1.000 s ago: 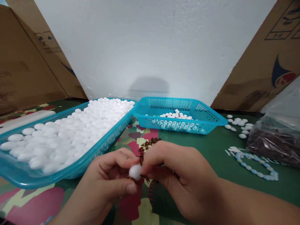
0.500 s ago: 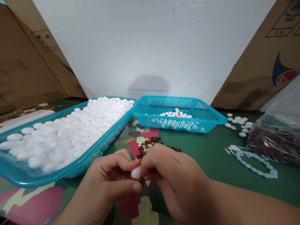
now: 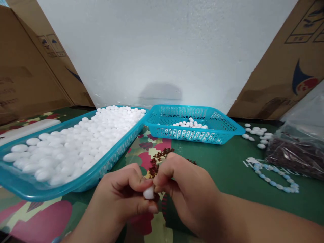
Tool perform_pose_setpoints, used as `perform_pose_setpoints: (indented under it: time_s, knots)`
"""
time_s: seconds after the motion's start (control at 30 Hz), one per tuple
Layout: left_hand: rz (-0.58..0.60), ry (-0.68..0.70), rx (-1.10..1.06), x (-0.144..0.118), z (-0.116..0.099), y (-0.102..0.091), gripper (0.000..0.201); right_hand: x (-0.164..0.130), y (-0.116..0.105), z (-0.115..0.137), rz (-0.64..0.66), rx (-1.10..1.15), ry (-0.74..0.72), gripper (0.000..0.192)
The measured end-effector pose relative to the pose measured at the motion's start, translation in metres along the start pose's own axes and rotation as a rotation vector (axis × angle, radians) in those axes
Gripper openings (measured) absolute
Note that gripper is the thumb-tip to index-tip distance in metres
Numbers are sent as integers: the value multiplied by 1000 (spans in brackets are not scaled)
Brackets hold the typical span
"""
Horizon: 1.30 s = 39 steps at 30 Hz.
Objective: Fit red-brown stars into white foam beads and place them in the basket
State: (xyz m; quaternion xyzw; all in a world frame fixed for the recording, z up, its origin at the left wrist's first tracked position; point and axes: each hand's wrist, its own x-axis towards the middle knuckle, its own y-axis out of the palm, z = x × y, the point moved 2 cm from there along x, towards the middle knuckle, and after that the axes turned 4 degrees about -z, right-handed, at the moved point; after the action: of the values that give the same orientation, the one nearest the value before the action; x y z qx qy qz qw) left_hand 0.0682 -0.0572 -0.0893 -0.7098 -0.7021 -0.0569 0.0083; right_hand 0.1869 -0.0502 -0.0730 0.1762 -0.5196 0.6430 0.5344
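two blue trays (image 3: 121, 148) (image 3: 227, 126), two hands (image 3: 118, 199) (image 3: 187, 192), one bead strand (image 3: 275, 179)

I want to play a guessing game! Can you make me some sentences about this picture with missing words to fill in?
1. The left hand and the right hand pinch one small ____ bead between them.
2. The big tray full of white beads is ____ in colour.
3. The smaller basket holds ____ beads than the big tray.
4. The string of pale blue beads lies on the ____ mat.

Missing words: white; blue; fewer; green
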Motion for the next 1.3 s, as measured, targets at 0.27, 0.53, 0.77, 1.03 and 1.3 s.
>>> perform_pose_setpoints:
  time_s: [0.27, 0.53, 0.77, 1.03, 1.3]
  knots:
    - [-48, 16, -206, 0, -4, 0, 23, 11, -7, -9, -21, 214, 45, 9]
    - [-230, -109, -273, -1, -8, -7, 13, 18, -15, -17, -86, 240, 36, 5]
    - [-272, -106, -302, 0, -8, -7, 19, 17, -11, -8, 32, 291, -56, 8]
    - [-440, -177, -399, 2, -6, -2, 28, 11, -2, -10, 12, 240, -18, 30]
    - [-350, -76, -290, 3, -4, 2, 20, 12, 1, -14, 3, 325, 149, 18]
